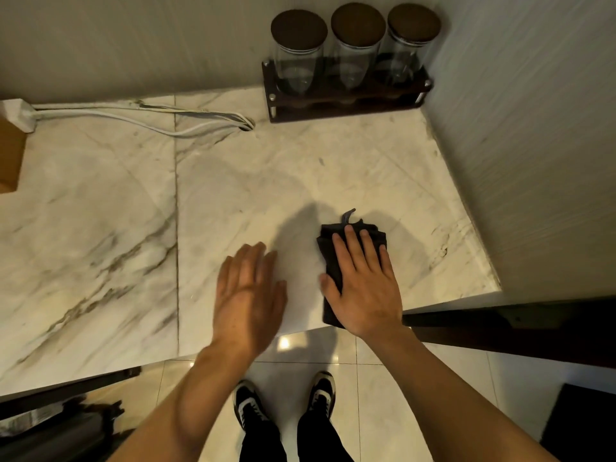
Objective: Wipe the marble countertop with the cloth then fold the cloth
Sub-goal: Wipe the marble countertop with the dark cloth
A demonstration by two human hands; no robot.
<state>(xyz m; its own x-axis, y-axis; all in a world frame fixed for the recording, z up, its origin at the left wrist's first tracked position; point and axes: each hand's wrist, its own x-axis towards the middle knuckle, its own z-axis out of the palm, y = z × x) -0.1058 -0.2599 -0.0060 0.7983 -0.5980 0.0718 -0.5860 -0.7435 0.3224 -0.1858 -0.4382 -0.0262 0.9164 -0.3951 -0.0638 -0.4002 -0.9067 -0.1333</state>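
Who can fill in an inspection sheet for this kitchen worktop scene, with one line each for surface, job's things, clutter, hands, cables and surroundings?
Surface: marble countertop, pale with dark veins, with a seam running front to back on its left part.
Job's things: dark cloth, bunched into a narrow shape near the front edge, a small loop at its far end.
Clutter: three glass jars with dark lids in a rack at the back; brown box at far left.
Hands: right hand flat on the cloth; left hand open, blurred, touching nothing visible.
Cables: white cables run from a power strip into a hole.
Surroundings: wall on the right, tiled floor, the person's shoes below.
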